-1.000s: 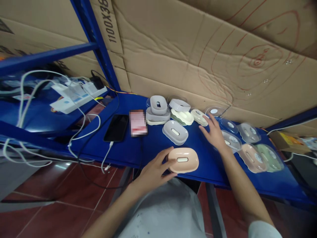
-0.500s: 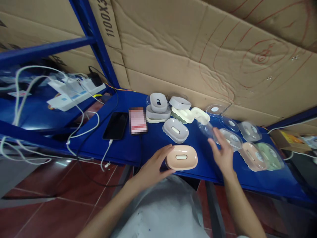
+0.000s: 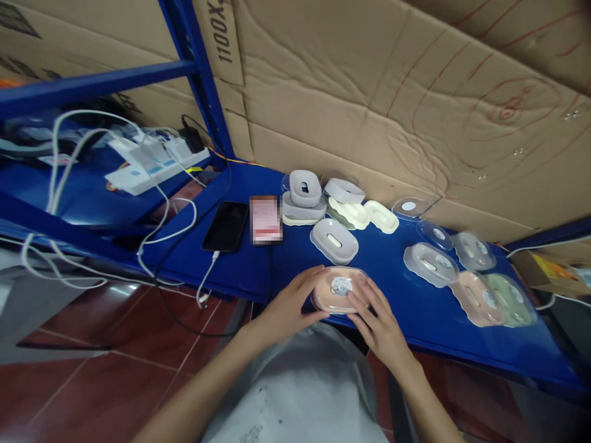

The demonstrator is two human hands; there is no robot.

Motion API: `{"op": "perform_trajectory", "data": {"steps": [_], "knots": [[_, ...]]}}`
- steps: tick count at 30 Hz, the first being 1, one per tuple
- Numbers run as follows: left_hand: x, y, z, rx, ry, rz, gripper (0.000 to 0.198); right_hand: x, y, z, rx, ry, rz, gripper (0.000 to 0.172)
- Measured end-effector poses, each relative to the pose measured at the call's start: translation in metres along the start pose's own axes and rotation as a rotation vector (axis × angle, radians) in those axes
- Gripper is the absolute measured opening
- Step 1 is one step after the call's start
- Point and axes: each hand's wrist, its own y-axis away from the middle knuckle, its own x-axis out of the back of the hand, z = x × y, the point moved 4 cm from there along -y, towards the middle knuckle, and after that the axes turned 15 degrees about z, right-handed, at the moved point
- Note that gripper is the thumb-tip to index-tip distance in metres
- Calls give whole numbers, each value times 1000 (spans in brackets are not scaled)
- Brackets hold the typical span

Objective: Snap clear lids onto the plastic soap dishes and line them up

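A peach soap dish (image 3: 327,303) lies at the table's front edge, under a clear plastic lid (image 3: 342,285) with a round white sticker. My left hand (image 3: 287,309) grips the dish's left side, thumb at the front and fingers behind. My right hand (image 3: 379,323) is closed around the right side of the lid, fingers over its top and rim. Whether the lid is fully seated I cannot tell. Just behind it sits an uncovered grey soap dish (image 3: 334,241) with a pale bar-shaped insert in its middle.
Grey dish parts (image 3: 305,189) are stacked at the back, beside cream trays (image 3: 382,216). Several lidded dishes, including a green one (image 3: 512,298), and loose clear lids (image 3: 434,235) lie to the right. A phone (image 3: 225,226) on a white cable and a power strip (image 3: 157,171) are leftward.
My right hand has moved left with the clear lid and placed it over the peach soap dish. My left hand keeps its hold on the dish. The view has shifted slightly.
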Motion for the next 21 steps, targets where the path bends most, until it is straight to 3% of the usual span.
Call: {"op": "perform_trajectory", "data": {"steps": [6,15,18,21], "knots": [[0,1,2,20,-15,-54,82,13,20,7,-20,117,28,77],[-1,1,1,-2,-82,-43,53,81,64,66,-237,496,178,60],[-2,1,0,-26,-102,-23,46,97,59,78,-253,554,220,58],[-3,1,-1,-52,-111,-4,42,116,32,102,-254,512,261,50]]}}
